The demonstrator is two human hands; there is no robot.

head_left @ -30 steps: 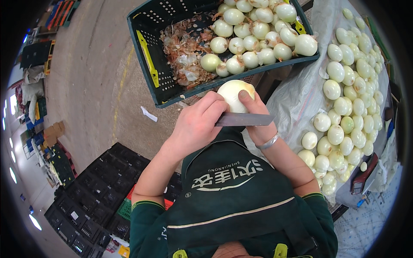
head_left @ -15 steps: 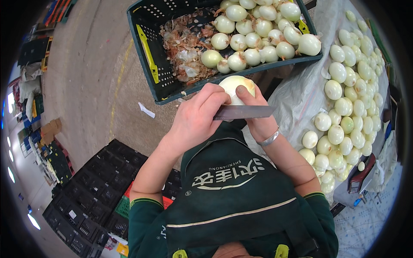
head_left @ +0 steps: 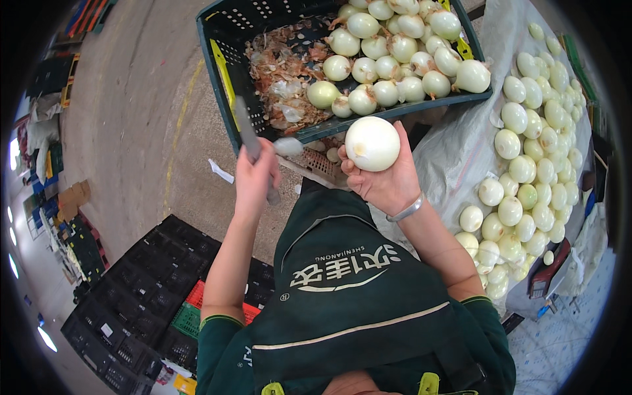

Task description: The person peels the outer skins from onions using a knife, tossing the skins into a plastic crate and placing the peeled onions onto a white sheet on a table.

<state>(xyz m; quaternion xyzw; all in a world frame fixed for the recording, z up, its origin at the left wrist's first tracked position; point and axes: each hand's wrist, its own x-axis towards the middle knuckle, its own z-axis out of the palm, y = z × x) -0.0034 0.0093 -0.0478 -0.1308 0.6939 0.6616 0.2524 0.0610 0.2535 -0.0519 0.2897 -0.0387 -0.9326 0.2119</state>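
Note:
My left hand (head_left: 255,176) is closed round the handle of a knife (head_left: 245,118). Its blade points up and away beside the crate's near left corner, blurred by motion. Resting in my right hand (head_left: 388,181), which wears a silver bracelet, is a peeled white onion (head_left: 372,143), cupped from below with the thumb along its right side. Between the two hands, a blurred pale scrap of peel (head_left: 288,146) hangs near the crate's edge. The dark green crate (head_left: 368,118) ahead holds several onions (head_left: 385,66) on the right and brown, papery onion skins (head_left: 283,79) on the left.
Many peeled onions (head_left: 526,164) lie on a whitish plastic sheet (head_left: 454,158) to the right. Black crates (head_left: 138,296) stand at lower left, with red and green ones beside them. A white scrap (head_left: 221,171) lies on the concrete floor (head_left: 145,112).
The knife has come away from the onion as my left hand moved left, and its blade has swung upward. My right hand now holds the onion alone, turned palm up.

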